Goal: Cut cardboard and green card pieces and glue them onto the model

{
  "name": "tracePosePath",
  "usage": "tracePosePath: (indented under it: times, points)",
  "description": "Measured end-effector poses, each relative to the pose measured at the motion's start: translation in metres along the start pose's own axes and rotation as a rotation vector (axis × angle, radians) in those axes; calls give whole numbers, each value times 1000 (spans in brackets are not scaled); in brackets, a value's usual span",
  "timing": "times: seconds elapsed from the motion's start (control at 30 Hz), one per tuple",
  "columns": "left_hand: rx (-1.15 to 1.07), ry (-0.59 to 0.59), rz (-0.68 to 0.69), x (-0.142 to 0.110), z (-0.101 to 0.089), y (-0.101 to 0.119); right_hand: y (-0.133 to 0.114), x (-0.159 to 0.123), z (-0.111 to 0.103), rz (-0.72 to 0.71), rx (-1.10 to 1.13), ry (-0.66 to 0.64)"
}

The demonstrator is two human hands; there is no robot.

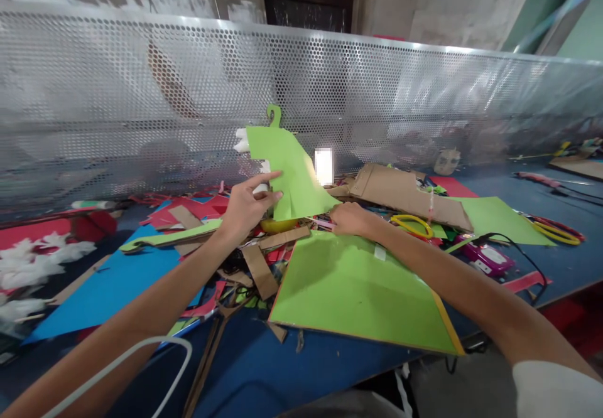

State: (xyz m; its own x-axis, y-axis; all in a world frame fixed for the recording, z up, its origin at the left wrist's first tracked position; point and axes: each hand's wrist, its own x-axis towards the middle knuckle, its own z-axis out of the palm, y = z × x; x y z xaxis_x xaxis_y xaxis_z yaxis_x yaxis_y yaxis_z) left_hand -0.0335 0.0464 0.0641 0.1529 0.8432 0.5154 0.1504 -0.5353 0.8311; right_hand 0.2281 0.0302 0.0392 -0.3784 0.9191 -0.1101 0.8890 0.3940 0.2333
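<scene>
A light green paper cutout (294, 173) with a curled tip at its top stands upright over the cluttered table. My left hand (247, 204) is at its left edge, index finger and thumb against the paper, gripping it. At the lower right corner of the cutout my right hand (355, 219) is closed on the paper; its fingertips are mostly hidden. Below that hand lies a large green sheet (362, 292) with a yellow edge. White puffy pieces (242, 140) show behind the cutout's left edge.
A perforated metal panel (211, 91) runs behind the blue table. Cardboard (405, 192), yellow-handled scissors (412, 225), a purple device (485, 256), blue paper (122, 286) and white tissue pieces (42, 255) lie around. Scraps fill the middle.
</scene>
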Motion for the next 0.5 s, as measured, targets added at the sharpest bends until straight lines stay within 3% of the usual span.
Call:
tracePosePath:
  times: [0.23,0.5]
  points:
    - [-11,26,16,0,-1,2,6,-20,-22,-84,19,-54]
    - [-66,39,-30,0,2,5,30,-71,-47,-208,205,-278]
